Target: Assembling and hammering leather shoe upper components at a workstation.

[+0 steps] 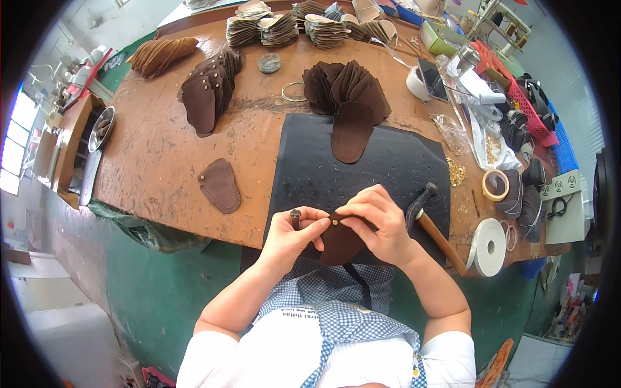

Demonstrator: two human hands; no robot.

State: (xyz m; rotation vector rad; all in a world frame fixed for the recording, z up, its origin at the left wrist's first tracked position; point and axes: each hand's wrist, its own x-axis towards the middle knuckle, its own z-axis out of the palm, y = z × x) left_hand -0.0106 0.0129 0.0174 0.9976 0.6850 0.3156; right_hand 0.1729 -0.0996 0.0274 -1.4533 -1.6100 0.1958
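Observation:
A dark brown leather piece (339, 249) hangs over the near edge of the black mat (304, 168), pinched at its top by both hands. My left hand (292, 236) grips its left side and also keeps a short dark metal tool (295, 220) between the fingers. My right hand (381, 226) is closed on the right side, thumb and fingertips at the edge. Between the thumbs shows a small brass-coloured stud (335, 222). A hammer (440, 242) with a wooden handle lies just right of my right hand. One leather piece (352, 132) lies at the mat's far edge.
Fanned brown leather pieces (346, 87) stand behind the mat, with studded ones (204, 97) farther left. A single studded piece (220, 186) lies left of the mat. Brass bits (456, 172), tape rolls (486, 247) and a phone (431, 80) crowd the right side.

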